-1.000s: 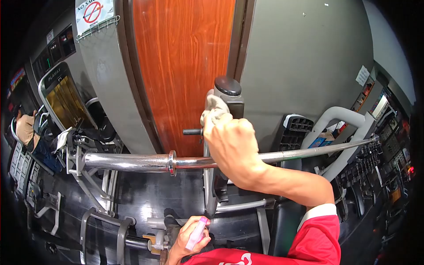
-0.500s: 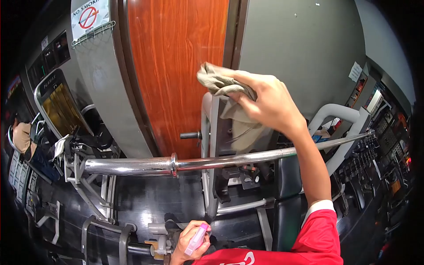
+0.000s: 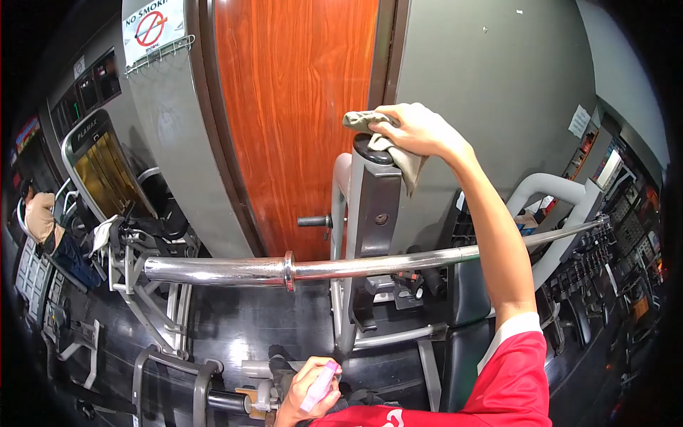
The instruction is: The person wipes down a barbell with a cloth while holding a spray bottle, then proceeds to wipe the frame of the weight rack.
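Observation:
My right hand [image 3: 416,129] grips a greyish-green cloth [image 3: 407,165] at the top of a grey upright post [image 3: 377,206]. The cloth lies against the post's black cap [image 3: 374,148], and one end hangs down the right side. Low in the view, my left hand [image 3: 311,390] is closed around a pink-topped bottle [image 3: 320,386] near my body. Between my hands a chrome barbell [image 3: 384,266] runs across the frame, in front of the post.
A black padded bench [image 3: 469,356] stands right of the post. A wooden door [image 3: 292,107] and grey wall are behind. At the left are a weight machine [image 3: 107,164] and a seated person [image 3: 46,220]. Dumbbell racks [image 3: 569,263] stand at the right.
My right hand and the cloth have moved down onto the post's top, leaving the post's front uncovered. My left hand still holds the bottle. The view has shifted slightly.

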`<state>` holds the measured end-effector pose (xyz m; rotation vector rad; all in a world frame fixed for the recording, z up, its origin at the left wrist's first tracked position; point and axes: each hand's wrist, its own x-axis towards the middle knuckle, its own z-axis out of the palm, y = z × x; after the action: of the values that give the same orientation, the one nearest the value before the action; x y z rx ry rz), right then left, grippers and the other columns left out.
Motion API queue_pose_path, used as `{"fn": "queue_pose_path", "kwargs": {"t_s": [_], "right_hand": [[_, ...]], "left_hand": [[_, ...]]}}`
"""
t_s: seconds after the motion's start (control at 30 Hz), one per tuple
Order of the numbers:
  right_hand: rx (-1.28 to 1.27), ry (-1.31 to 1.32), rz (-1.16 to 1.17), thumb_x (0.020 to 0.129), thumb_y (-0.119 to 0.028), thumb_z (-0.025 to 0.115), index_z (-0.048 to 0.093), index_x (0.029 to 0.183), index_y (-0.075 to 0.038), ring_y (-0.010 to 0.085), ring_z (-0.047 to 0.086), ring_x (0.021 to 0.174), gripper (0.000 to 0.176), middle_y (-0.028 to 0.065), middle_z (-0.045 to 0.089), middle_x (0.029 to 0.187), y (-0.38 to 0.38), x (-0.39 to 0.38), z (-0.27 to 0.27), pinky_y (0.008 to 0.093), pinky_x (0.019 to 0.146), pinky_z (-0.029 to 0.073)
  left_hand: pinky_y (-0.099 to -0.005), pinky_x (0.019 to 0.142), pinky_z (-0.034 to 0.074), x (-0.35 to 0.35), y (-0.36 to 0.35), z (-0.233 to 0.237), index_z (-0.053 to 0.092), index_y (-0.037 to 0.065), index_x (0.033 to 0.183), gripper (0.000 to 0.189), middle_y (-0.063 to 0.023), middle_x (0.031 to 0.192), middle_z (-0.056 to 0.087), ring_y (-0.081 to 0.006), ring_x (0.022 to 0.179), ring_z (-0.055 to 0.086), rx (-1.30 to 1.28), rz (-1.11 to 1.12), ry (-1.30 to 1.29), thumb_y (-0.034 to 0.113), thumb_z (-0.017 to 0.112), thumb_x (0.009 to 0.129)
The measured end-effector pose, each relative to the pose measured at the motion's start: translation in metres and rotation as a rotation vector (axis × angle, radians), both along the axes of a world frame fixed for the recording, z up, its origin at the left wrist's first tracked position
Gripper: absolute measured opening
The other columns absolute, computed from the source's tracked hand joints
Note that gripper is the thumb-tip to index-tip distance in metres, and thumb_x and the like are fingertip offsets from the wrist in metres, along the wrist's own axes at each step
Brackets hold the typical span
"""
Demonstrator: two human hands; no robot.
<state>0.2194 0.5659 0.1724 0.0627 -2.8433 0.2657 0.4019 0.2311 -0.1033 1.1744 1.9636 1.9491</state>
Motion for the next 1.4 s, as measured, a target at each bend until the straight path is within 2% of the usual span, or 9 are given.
{"fn": "queue_pose_path", "kwargs": {"t_s": [0.17,0.47,0.57,0.8,1.03,1.07,1.2,1.3,1.4], "right_hand": [[0.058,0.244,0.132,0.089,-0.029,0.062,0.066,0.113,-0.016,0.0344,0.067,0.083,0.027,0.0113,0.07,0.09,-0.039,0.077,-0.013,0.0431,0.073,0.053],[0.101,0.556,0.135,0.074,-0.011,0.07,0.059,0.131,-0.023,0.0259,0.063,0.064,0.06,0.0073,0.059,0.084,-0.045,0.12,-0.118,0.035,0.054,0.053],[0.036,0.353,0.173,0.076,-0.012,0.07,0.06,0.129,-0.021,0.0264,0.064,0.068,0.055,0.0067,0.061,0.083,-0.039,0.139,-0.138,0.0366,0.056,0.052],[-0.14,-0.178,0.164,0.088,-0.026,0.063,0.066,0.118,-0.013,0.0366,0.066,0.09,0.033,0.0155,0.07,0.094,-0.023,0.178,-0.103,0.0432,0.079,0.052],[-0.387,0.158,0.135,0.089,-0.016,0.061,0.063,0.121,-0.005,0.0359,0.066,0.092,0.034,0.0188,0.068,0.103,-0.065,0.164,-0.161,0.0372,0.084,0.051],[-0.693,0.16,0.212,0.091,-0.016,0.059,0.06,0.124,-0.004,0.0303,0.067,0.089,0.035,0.0174,0.069,0.103,-0.069,0.164,-0.162,0.0344,0.085,0.05],[-0.801,-0.016,0.201,0.094,-0.016,0.06,0.057,0.128,-0.002,0.0284,0.067,0.104,0.037,0.0173,0.068,0.114,-0.056,0.168,-0.161,0.0341,0.091,0.049],[-0.753,0.415,0.208,0.085,-0.005,0.056,0.054,0.132,0.0,0.0355,0.063,0.113,0.047,0.0222,0.062,0.125,-0.064,0.166,-0.221,0.0367,0.097,0.047],[-0.386,0.642,-0.004,0.066,0.003,0.057,0.053,0.135,-0.005,0.0413,0.067,0.087,0.07,0.0257,0.064,0.111,-0.087,0.177,-0.255,0.0424,0.069,0.056]], "left_hand": [[-0.0293,0.064,0.053,0.0,-0.008,-0.012,0.056,-0.007,0.11,0.035,-0.0177,0.108,0.055,-0.0177,0.071,0.066,-0.001,0.004,0.1,0.003,0.067,0.078],[-0.0311,0.067,0.053,0.01,-0.007,-0.01,0.055,-0.006,0.112,0.036,-0.0185,0.11,0.052,-0.0195,0.071,0.066,0.02,0.031,0.1,0.003,0.066,0.079],[-0.034,0.074,0.053,0.022,-0.007,-0.004,0.058,-0.005,0.11,0.036,-0.0193,0.105,0.06,-0.023,0.085,0.064,0.088,0.141,-0.092,0.002,0.07,0.076],[-0.0317,0.067,0.053,0.025,-0.014,-0.021,0.053,-0.006,0.112,0.038,-0.0167,0.11,0.05,-0.02,0.074,0.065,0.043,0.11,-0.017,0.005,0.069,0.079],[-0.0295,0.068,0.053,0.03,-0.009,-0.012,0.058,-0.006,0.109,0.035,-0.0184,0.106,0.057,-0.0183,0.075,0.064,0.065,0.127,-0.089,-0.001,0.069,0.076],[-0.0293,0.068,0.053,0.031,-0.008,-0.011,0.058,-0.006,0.109,0.035,-0.0185,0.107,0.057,-0.0181,0.075,0.064,0.046,0.121,-0.05,-0.001,0.069,0.076],[-0.0305,0.069,0.053,0.035,-0.005,-0.009,0.058,-0.006,0.108,0.034,-0.0184,0.104,0.059,-0.0204,0.078,0.064,0.02,0.114,-0.021,-0.001,0.069,0.075],[-0.032,0.071,0.053,0.039,-0.004,-0.01,0.058,-0.006,0.108,0.035,-0.018,0.1,0.061,-0.0237,0.085,0.063,0.065,0.143,-0.121,-0.001,0.069,0.074],[-0.0322,0.071,0.052,0.037,-0.005,-0.015,0.058,-0.006,0.108,0.035,-0.0172,0.099,0.061,-0.0239,0.084,0.063,0.048,0.145,-0.049,-0.001,0.069,0.075]]}}
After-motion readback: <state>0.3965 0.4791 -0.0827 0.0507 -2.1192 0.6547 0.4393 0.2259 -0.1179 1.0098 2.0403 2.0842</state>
